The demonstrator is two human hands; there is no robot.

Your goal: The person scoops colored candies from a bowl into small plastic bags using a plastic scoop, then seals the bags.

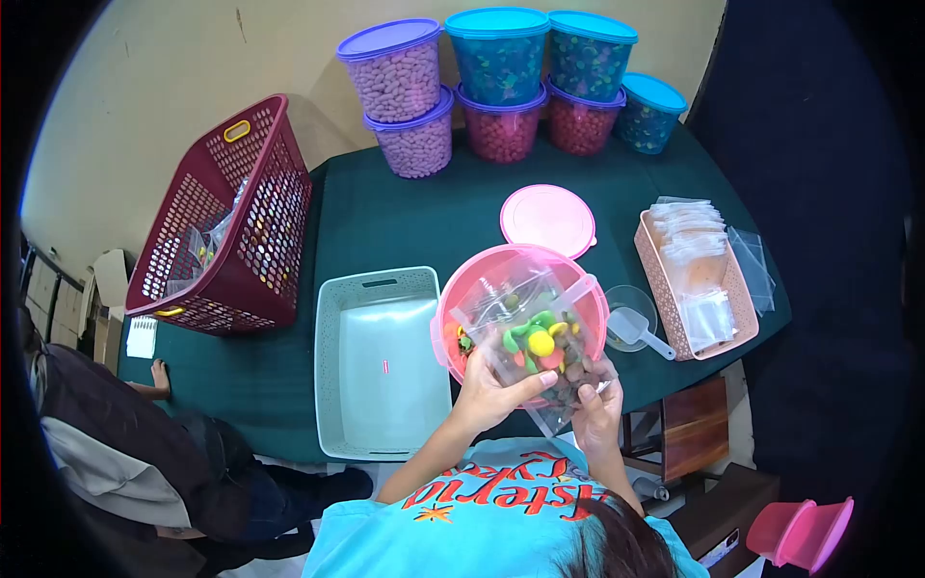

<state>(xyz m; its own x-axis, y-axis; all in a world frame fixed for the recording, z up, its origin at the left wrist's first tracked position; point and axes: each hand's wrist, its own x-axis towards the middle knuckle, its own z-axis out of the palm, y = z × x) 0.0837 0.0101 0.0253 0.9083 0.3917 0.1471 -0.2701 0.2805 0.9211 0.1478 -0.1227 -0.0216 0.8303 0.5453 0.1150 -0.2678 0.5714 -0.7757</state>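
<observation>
A clear plastic bag [535,337] with green, yellow, red and brown pieces in it is held in both hands above the round pink tub [451,301]. My left hand [498,387] grips the bag's left side, with the thumb across its front. At the lower right corner, the fingers of my right hand [597,409] are pinched on the bag. More coloured pieces show inside the tub at its left; the bag hides much of the rest. To the right, a white scoop [631,328] lies over a clear round dish [626,301].
Beside the tub is a pale green tray [332,361]. A pink basket [740,339] holds clear bags. Behind lies a pink lid [547,220]; filled tubs [496,58] are stacked at the back. A maroon basket [275,236] and another person [125,414] are at left.
</observation>
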